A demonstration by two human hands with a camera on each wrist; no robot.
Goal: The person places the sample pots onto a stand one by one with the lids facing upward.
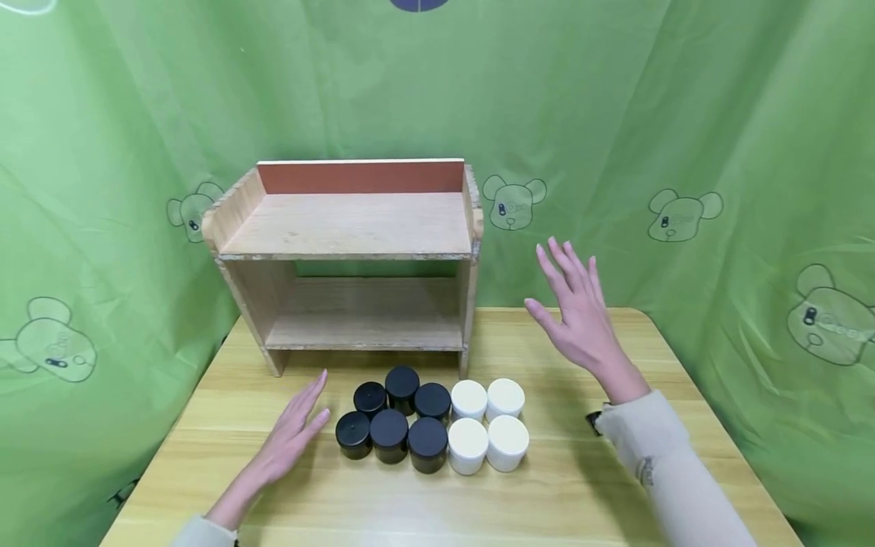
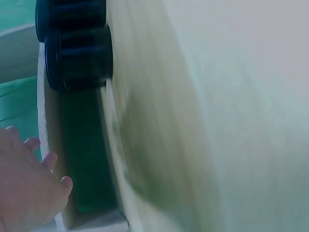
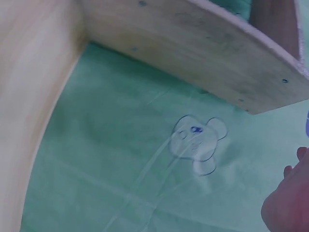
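Note:
Several black jars (image 1: 390,437) with lids stand upright in a cluster on the table, with white jars (image 1: 507,443) directly to their right. My left hand (image 1: 287,441) is held just left of the black jars, fingers straight and holding nothing. In the left wrist view, two black jars (image 2: 79,58) show beyond that hand (image 2: 31,186). Raised over the table's right side, my right hand (image 1: 577,323) has its fingers spread and nothing in its grasp. Part of it (image 3: 289,198) shows at the right edge of the right wrist view.
A two-tier wooden shelf (image 1: 362,228) stands behind the jars, its side panel (image 3: 193,53) seen in the right wrist view. Green curtain (image 1: 581,91) with printed bear faces surrounds the wooden table (image 1: 383,509) at the back and sides.

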